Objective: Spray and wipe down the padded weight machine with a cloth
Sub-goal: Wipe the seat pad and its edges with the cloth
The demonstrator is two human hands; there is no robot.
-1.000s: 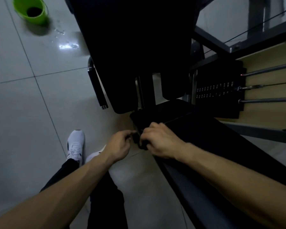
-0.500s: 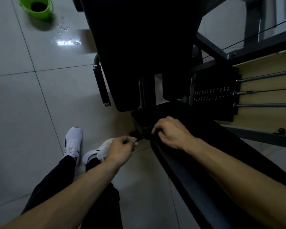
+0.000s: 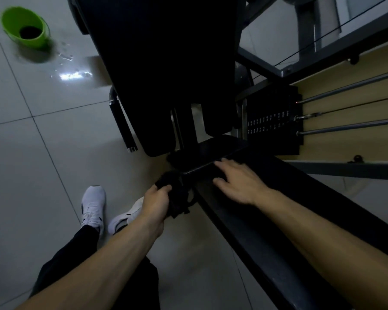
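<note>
Where the person stood, the pale grey tiled floor (image 3: 31,164) filled the whole left side. Next to it rose the big black padded weight machine (image 3: 143,121). It had a wide back pad (image 3: 166,52) up top and a long flat black pad (image 3: 278,209) running down to the right. Behind the pads sat the dark stack of weight plates (image 3: 271,121), with shiny metal rods (image 3: 349,127) going off to the right. Far off at the top left stood a round green plastic bucket (image 3: 25,27), and a shiny wet patch (image 3: 74,75) lay on the floor near it. Two white shoes (image 3: 93,206) stood on the floor just beside the machine. The right hand (image 3: 238,182) lay flat on the near end of the long pad, with its fingers spread wide and holding nothing. The left hand (image 3: 155,203) was curled tight around a small dark crumpled cloth (image 3: 177,193), just off the left edge of that pad. It was too dark to tell if the cloth touched the pad.
</note>
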